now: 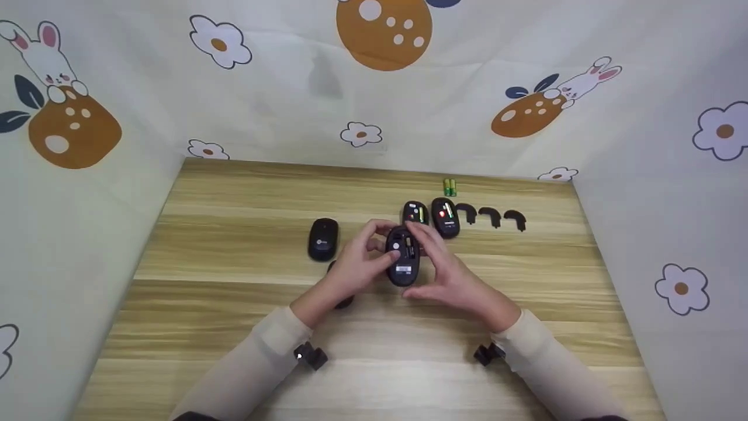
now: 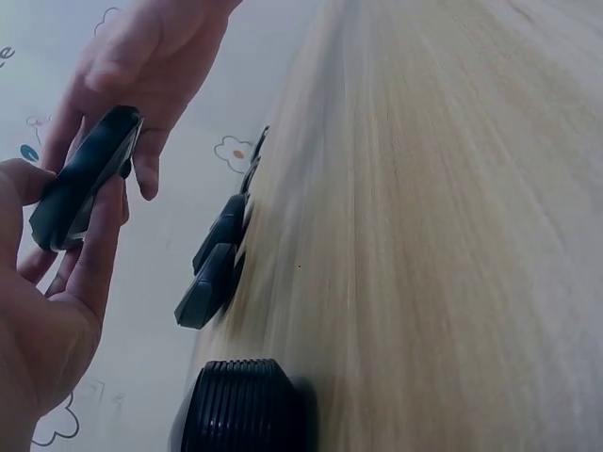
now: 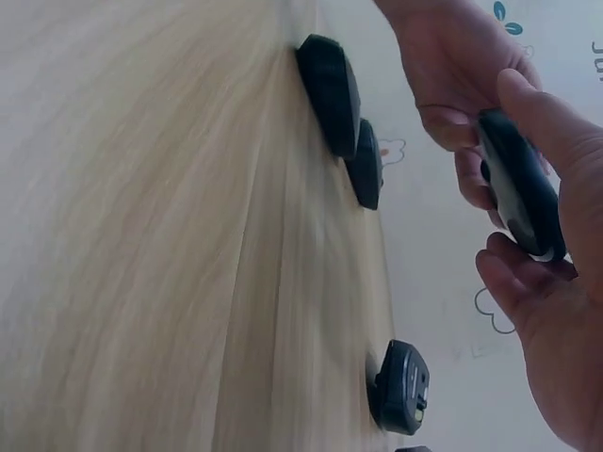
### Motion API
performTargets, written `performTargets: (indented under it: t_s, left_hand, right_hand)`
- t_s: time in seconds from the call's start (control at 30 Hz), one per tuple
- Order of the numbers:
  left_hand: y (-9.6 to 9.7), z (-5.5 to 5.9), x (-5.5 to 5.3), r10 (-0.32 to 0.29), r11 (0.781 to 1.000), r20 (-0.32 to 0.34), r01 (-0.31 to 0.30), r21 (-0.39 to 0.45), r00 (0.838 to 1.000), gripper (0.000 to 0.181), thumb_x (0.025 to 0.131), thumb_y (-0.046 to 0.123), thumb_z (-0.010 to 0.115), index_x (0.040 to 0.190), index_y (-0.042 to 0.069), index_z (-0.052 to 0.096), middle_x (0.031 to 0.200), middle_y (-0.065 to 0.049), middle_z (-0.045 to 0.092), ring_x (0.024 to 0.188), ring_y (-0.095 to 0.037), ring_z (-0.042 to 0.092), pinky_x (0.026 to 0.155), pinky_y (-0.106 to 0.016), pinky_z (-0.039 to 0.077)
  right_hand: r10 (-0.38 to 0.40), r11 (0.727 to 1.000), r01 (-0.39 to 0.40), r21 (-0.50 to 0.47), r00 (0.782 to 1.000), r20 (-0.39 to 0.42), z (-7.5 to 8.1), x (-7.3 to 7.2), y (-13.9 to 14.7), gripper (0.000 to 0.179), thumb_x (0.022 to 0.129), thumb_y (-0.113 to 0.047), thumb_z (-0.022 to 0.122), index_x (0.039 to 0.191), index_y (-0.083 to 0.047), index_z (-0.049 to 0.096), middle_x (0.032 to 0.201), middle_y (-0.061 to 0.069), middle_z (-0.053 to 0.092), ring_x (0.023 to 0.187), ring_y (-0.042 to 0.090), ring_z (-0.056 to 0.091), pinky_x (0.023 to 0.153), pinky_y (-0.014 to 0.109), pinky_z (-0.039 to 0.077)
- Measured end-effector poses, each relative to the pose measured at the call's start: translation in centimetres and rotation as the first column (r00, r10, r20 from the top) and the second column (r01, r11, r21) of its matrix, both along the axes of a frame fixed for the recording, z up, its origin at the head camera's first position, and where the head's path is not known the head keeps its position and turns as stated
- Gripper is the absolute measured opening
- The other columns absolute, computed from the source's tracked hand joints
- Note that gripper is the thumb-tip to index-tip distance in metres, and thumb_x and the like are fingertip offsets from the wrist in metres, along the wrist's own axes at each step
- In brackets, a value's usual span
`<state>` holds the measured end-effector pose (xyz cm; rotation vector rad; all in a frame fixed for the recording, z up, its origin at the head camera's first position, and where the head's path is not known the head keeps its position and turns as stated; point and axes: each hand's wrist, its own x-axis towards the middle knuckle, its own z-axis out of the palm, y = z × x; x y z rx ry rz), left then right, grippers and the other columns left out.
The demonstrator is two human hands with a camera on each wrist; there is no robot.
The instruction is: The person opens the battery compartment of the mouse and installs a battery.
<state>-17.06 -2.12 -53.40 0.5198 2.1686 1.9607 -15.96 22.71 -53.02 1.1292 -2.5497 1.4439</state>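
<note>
Above the table, both hands hold a black computer mouse (image 1: 402, 272) with its underside up. Its battery compartment is uncovered, and what looks like a battery lies inside. My left hand (image 1: 359, 260) grips the mouse's left side, thumb on the underside. My right hand (image 1: 453, 278) spans it lengthwise, fingertips at the far end and thumb by the near end. Both hands also show around the mouse (image 2: 85, 179) in the left wrist view. Just beyond, two more overturned mice, a smaller one (image 1: 414, 210) and a larger one (image 1: 446, 225), have batteries in their open compartments.
Three black curved covers (image 1: 489, 216) lie in a row at right. Two green batteries (image 1: 450, 187) sit near the back edge. At left a black mouse (image 1: 323, 240) rests upright; another dark mouse (image 1: 346, 303) is mostly hidden under the left forearm. Patterned cloth walls (image 1: 280, 105) enclose the table.
</note>
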Motion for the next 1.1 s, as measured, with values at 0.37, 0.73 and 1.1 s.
performTargets:
  t_s: [0.37,0.73,1.1]
  left_hand:
    - [-0.9,0.5,-0.4,-0.066,0.996,-0.035,0.064,-0.059,0.997,0.072,0.097,0.011,0.082,0.162,0.009,0.051,0.154,-0.012,0.054,0.115,-0.028,0.071,0.088,-0.038,0.067]
    - [-2.7,0.4,-2.0,-0.204,0.924,-0.223,0.113,-0.365,0.953,0.11,0.084,0.029,0.099,0.173,0.014,0.035,0.171,-0.004,0.04,0.148,-0.026,0.052,0.127,-0.046,0.04]
    - [-3.4,0.5,-4.7,-0.242,0.872,-0.247,0.098,-0.479,0.938,0.111,0.081,0.02,0.1,0.171,0.008,0.037,0.17,-0.011,0.042,0.154,-0.031,0.047,0.129,-0.048,0.036]
  right_hand:
    - [-0.055,0.998,0.054,0.02,0.996,0.076,0.2,-0.7,-0.2,0.117,0.082,-0.029,0.099,0.175,-0.013,0.03,0.175,0.015,0.035,0.149,0.032,0.052,0.121,0.043,0.049]
    - [-0.085,0.994,0.082,0.076,0.996,0.027,0.1,-2.8,-0.4,0.116,0.078,-0.039,0.1,0.171,-0.009,0.039,0.173,0.013,0.043,0.153,0.03,0.049,0.128,0.052,0.038]
    - [-0.097,0.975,0.106,0.195,0.994,-0.056,-0.3,-5.5,-1.2,0.114,0.077,-0.039,0.101,0.168,-0.005,0.043,0.169,0.017,0.048,0.155,0.036,0.045,0.13,0.056,0.035]
